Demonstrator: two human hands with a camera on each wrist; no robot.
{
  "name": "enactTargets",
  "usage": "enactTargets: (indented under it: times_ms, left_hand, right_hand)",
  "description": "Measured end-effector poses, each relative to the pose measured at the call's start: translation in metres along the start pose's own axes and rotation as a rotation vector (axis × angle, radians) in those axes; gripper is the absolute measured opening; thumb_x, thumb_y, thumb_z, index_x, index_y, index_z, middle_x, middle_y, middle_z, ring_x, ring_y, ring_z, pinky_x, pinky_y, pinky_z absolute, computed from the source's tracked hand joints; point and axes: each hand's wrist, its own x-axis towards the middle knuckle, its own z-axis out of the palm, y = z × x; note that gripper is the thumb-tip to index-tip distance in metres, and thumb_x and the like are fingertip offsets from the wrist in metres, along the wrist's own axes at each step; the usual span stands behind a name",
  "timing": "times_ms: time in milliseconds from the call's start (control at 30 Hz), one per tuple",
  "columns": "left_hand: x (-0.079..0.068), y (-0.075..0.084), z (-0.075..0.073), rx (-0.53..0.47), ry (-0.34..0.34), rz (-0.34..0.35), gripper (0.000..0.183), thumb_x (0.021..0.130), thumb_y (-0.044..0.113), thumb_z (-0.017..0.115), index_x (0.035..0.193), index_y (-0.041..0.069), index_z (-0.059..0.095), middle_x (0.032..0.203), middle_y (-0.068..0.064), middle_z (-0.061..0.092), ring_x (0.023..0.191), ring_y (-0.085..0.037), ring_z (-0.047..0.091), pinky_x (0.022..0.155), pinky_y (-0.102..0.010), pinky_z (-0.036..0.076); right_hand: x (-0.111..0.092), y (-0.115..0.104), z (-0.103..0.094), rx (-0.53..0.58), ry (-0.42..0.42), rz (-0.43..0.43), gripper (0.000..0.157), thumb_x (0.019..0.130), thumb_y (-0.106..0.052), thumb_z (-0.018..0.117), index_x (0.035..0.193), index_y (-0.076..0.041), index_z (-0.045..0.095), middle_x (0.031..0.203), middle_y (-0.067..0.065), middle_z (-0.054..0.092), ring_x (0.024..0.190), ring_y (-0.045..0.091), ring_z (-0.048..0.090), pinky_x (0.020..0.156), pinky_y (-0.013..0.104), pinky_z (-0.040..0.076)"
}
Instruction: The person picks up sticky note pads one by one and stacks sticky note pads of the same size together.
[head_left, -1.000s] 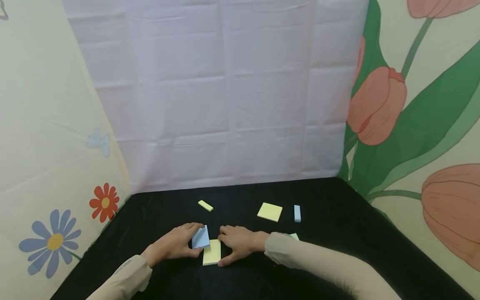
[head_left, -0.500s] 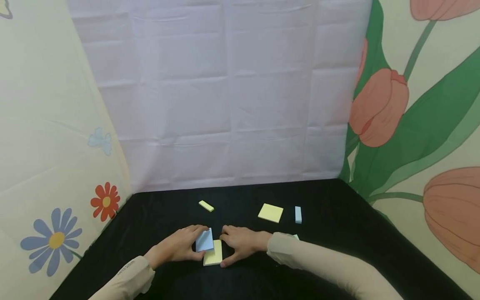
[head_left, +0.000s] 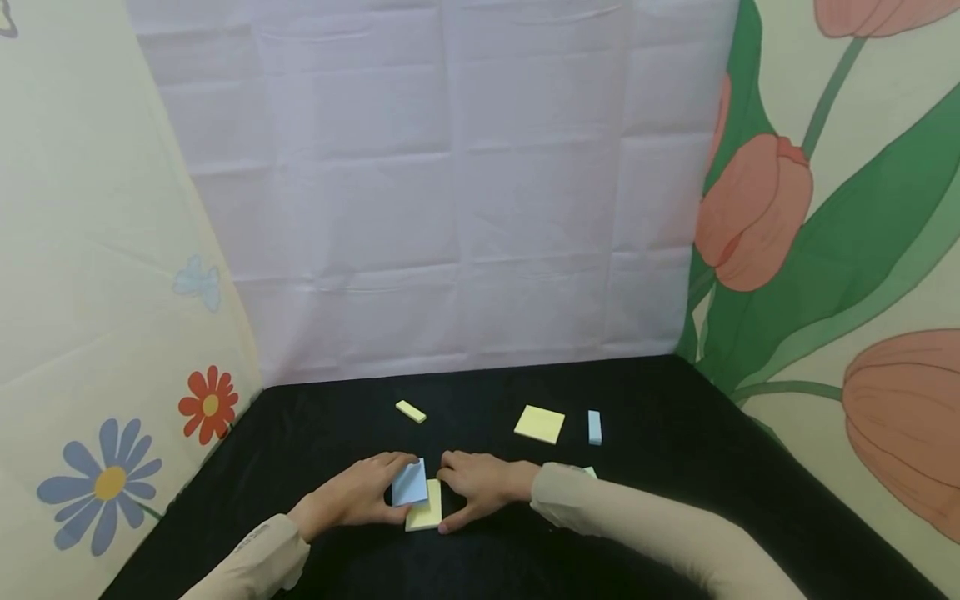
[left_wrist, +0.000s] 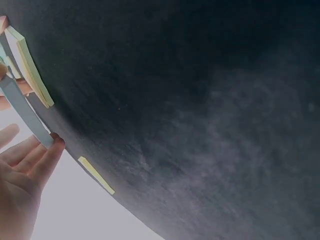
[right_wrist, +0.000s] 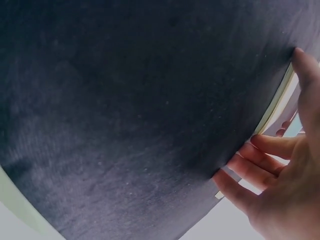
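A blue sticky-note pad [head_left: 409, 483] is held by its edges between the thumb and fingers of my left hand [head_left: 351, 492]. It overlaps the left and far part of a yellow sticky-note pad [head_left: 429, 518] lying on the black cloth. My right hand [head_left: 480, 487] grips that yellow pad, thumb at its near right corner and fingers at the far end. The left wrist view has the blue pad [left_wrist: 27, 112] edge-on, tilted in the fingers, with the yellow pad [left_wrist: 36, 75] beyond. In the right wrist view, thumb and index finger span the yellow pad's edge [right_wrist: 276, 100].
A narrow yellow pad [head_left: 411, 411] lies farther back. Toward the right are a square yellow pad [head_left: 540, 424] and a narrow light-blue pad [head_left: 595, 427]. Behind the right sleeve [head_left: 637, 512] peeks a pale green corner [head_left: 590, 472]. A white cloth [head_left: 450, 208] hangs behind the table.
My left hand has brought the blue pad slightly right and nearer to me, so it covers more of the yellow pad. The right hand has stayed nearly still.
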Motion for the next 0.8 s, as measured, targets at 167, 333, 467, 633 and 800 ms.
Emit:
enactTargets:
  times_ms: [167, 333, 467, 633, 800]
  left_hand:
    - [0.002, 0.003, 0.001, -0.009, -0.019, -0.002, 0.069, 0.090, 0.056, 0.062, 0.141, 0.011, 0.049, 0.129, -0.005, 0.058, 0.098, -0.011, 0.055, 0.082, -0.034, 0.050]
    - [0.002, 0.005, 0.002, -0.020, -0.042, -0.015, 0.070, 0.090, 0.058, 0.060, 0.142, 0.011, 0.049, 0.130, -0.005, 0.058, 0.099, -0.011, 0.055, 0.082, -0.035, 0.050]
    - [0.003, 0.007, 0.001, -0.035, -0.055, -0.018, 0.070, 0.090, 0.058, 0.060, 0.142, 0.011, 0.049, 0.130, -0.005, 0.057, 0.098, -0.012, 0.054, 0.082, -0.035, 0.050]
    - [0.004, 0.008, 0.002, -0.059, -0.070, -0.007, 0.069, 0.091, 0.057, 0.060, 0.142, 0.012, 0.048, 0.130, -0.005, 0.057, 0.097, -0.011, 0.054, 0.081, -0.033, 0.049]
    - [0.005, 0.008, 0.006, -0.059, -0.069, 0.017, 0.069, 0.091, 0.057, 0.059, 0.143, 0.012, 0.047, 0.131, -0.006, 0.057, 0.099, -0.010, 0.054, 0.081, -0.033, 0.049]
  right_hand:
    - [0.002, 0.010, 0.009, 0.036, -0.004, -0.006, 0.076, 0.087, -0.071, 0.056, 0.129, -0.007, 0.058, 0.113, -0.002, 0.047, 0.092, 0.007, 0.048, 0.076, 0.021, 0.046]
    - [-0.004, 0.001, -0.004, 0.044, -0.013, -0.001, 0.071, 0.086, -0.064, 0.064, 0.127, -0.006, 0.059, 0.115, -0.002, 0.047, 0.095, 0.005, 0.048, 0.078, 0.018, 0.045]
    - [-0.005, -0.001, -0.007, 0.040, -0.012, -0.013, 0.069, 0.087, -0.062, 0.065, 0.126, -0.005, 0.059, 0.114, -0.002, 0.047, 0.094, 0.005, 0.047, 0.076, 0.017, 0.045]
    - [-0.005, -0.001, -0.008, 0.030, -0.028, -0.007, 0.069, 0.087, -0.063, 0.065, 0.126, -0.006, 0.059, 0.114, -0.002, 0.047, 0.095, 0.005, 0.047, 0.076, 0.017, 0.045]
    - [-0.004, 0.001, -0.008, 0.033, -0.036, -0.015, 0.072, 0.087, -0.065, 0.063, 0.127, -0.005, 0.058, 0.114, -0.001, 0.047, 0.095, 0.006, 0.048, 0.077, 0.020, 0.047]
